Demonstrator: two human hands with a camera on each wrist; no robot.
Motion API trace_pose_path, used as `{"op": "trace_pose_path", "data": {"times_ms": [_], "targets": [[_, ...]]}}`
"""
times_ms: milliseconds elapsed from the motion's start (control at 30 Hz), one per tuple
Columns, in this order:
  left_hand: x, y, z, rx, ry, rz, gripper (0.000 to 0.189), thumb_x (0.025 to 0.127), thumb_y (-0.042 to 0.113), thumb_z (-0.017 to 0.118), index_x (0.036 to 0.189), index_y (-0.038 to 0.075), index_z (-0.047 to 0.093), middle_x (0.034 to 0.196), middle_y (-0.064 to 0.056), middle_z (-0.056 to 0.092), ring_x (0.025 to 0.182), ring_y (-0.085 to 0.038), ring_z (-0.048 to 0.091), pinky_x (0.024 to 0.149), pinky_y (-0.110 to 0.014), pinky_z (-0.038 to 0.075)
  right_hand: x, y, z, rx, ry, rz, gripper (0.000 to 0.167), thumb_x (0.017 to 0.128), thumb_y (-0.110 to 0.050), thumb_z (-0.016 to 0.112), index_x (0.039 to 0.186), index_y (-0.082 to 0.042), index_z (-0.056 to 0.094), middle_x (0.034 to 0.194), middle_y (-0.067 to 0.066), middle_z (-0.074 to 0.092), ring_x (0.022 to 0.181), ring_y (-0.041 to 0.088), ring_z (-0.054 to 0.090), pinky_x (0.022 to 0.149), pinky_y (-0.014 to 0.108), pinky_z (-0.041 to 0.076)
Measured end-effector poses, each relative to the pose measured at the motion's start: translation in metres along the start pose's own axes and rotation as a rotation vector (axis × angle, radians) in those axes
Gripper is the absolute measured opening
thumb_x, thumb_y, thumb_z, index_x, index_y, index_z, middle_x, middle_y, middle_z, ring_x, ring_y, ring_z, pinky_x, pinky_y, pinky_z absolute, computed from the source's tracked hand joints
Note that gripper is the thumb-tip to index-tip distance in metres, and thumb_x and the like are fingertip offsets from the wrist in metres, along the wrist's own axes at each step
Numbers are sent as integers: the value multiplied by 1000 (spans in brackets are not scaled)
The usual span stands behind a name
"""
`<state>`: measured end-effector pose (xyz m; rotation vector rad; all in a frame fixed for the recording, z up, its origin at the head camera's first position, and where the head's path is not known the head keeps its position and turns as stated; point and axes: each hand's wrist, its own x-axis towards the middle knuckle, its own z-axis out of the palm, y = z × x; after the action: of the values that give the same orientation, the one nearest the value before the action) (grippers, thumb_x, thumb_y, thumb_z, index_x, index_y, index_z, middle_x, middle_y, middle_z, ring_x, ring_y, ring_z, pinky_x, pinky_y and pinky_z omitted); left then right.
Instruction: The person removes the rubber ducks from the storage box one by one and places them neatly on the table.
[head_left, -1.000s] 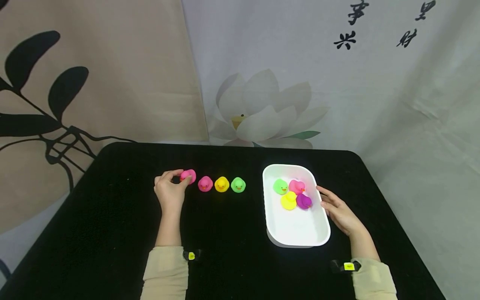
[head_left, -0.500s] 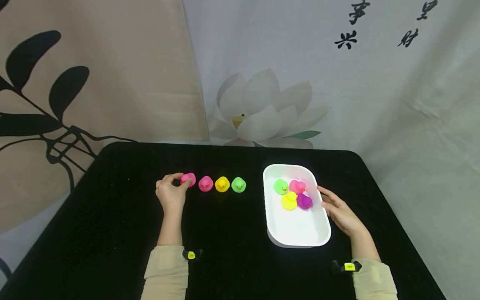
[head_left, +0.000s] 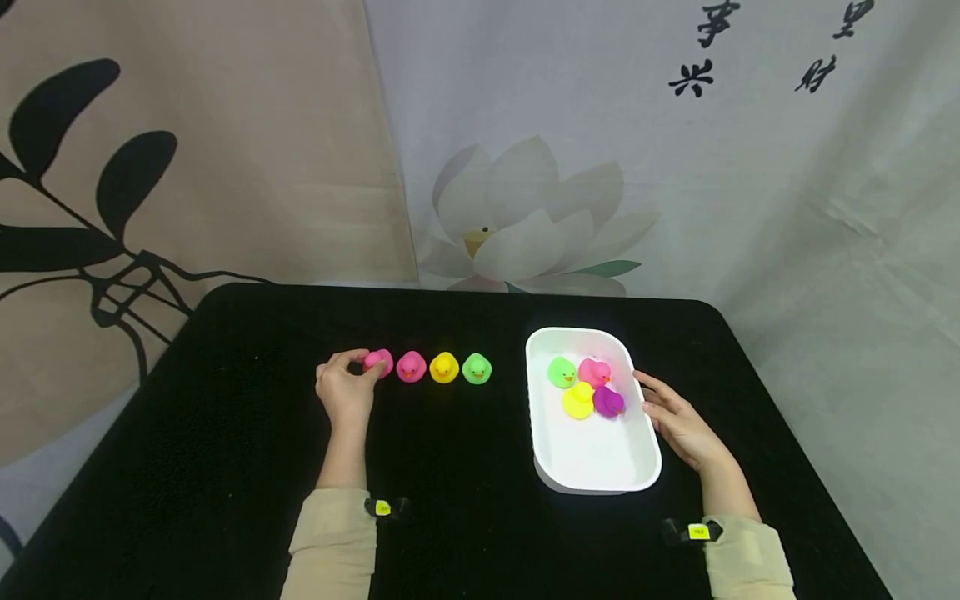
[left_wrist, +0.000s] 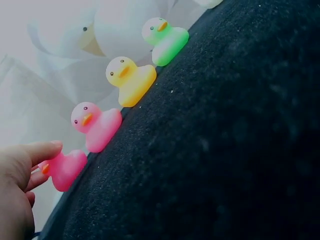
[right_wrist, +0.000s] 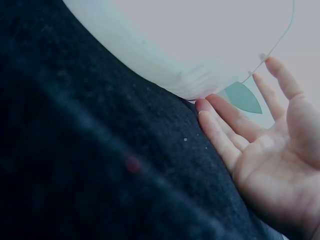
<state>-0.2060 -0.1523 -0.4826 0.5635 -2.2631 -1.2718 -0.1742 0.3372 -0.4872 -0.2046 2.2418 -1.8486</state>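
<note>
At the left end of a row of toy ducks, my left hand [head_left: 347, 393] pinches a pink rubber duck [head_left: 381, 362] between thumb and fingers. The left wrist view shows this duck [left_wrist: 67, 170] upright on the black cloth. Beside it, slightly apart, stand a second pink duck [head_left: 411, 367], a yellow duck [head_left: 444, 367] and a green duck [head_left: 477, 369]. On the right, my right hand [head_left: 686, 429] touches the right side of a white tray [head_left: 596, 458]. Its fingers [right_wrist: 220, 137] are loosely extended against the tray's wall in the right wrist view.
Inside the tray lie a green duck [head_left: 561, 372], a pink duck [head_left: 594, 372], a yellow duck [head_left: 578, 401] and a purple duck [head_left: 608, 402], close together. Black cloth [head_left: 465, 517] covers the table. A printed curtain [head_left: 300, 150] hangs behind its far edge.
My left hand has shifted slightly right and nearer the front with the pink duck, closer to the row. The right hand and the tray have stayed in place.
</note>
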Motion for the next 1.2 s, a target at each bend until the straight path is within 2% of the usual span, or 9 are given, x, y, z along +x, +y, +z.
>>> {"op": "trace_pose_path", "data": {"times_ms": [200,400,667,800,933,1200], "targets": [[-1,-2,3,23,-33,-26,29,79,19,79,103,6,69,106,-9,64,102,-27,47,88,-46,36,0,1,0,-1,-2,0,58,99,-20,52,150,-8,26,146,28,30,111,10,57,88,34,48],[-1,-4,3,-14,-46,-25,30,79,18,80,102,3,68,103,-12,63,99,-29,48,83,-45,35,0,2,-1,-2,-5,-7,58,99,-19,52,150,-7,25,146,29,30,110,9,58,87,34,49],[0,-2,0,-30,-68,-48,31,81,19,78,105,5,67,107,-11,61,99,-29,48,83,-44,37,0,3,0,5,-6,-10,58,99,-19,53,150,-8,26,146,29,30,110,10,58,86,35,49],[0,4,-4,-71,-42,-51,30,82,21,77,106,6,67,108,-10,61,101,-27,48,84,-43,37,0,2,0,7,-6,-4,59,99,-19,53,150,-8,26,146,28,31,110,11,58,87,35,49],[0,13,-8,-123,-9,-44,35,84,31,75,108,7,67,107,-8,62,99,-25,48,84,-40,37,0,2,1,5,-6,0,59,99,-20,53,150,-8,26,146,28,31,111,12,58,87,35,49],[-1,36,-20,-236,55,17,35,84,32,75,107,6,68,100,-7,65,90,-20,49,82,-35,35,1,1,1,-10,0,-3,59,99,-20,54,150,-8,26,145,28,31,110,11,58,87,35,49]]}}
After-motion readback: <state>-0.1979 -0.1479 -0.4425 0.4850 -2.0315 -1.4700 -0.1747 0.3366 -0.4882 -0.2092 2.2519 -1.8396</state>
